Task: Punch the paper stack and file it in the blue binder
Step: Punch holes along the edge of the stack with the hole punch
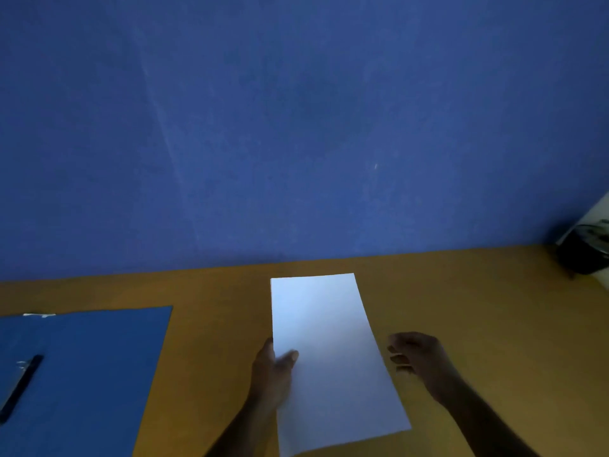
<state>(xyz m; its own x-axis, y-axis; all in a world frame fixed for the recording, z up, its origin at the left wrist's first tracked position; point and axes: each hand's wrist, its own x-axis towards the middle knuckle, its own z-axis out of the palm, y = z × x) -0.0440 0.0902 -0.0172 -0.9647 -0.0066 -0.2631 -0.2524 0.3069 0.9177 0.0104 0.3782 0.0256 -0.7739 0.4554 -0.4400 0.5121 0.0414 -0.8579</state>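
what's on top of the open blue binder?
On the blue binder a black clip bar with a metal part lies near its left side. No paper is filed on it; the paper stack sits apart, pinched by the left hand.

Brown bench (478, 308), far edge against a blue wall. Open blue binder (99, 374) lies flat at the left edge. Dark object (583, 255), blurred, sits at the far right corner. White paper stack (329, 341) mid-bench; whether it rests flat is unclear.

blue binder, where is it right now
In the head view the blue binder lies open on the wooden table at the lower left, to the left of the paper stack that the left hand holds.
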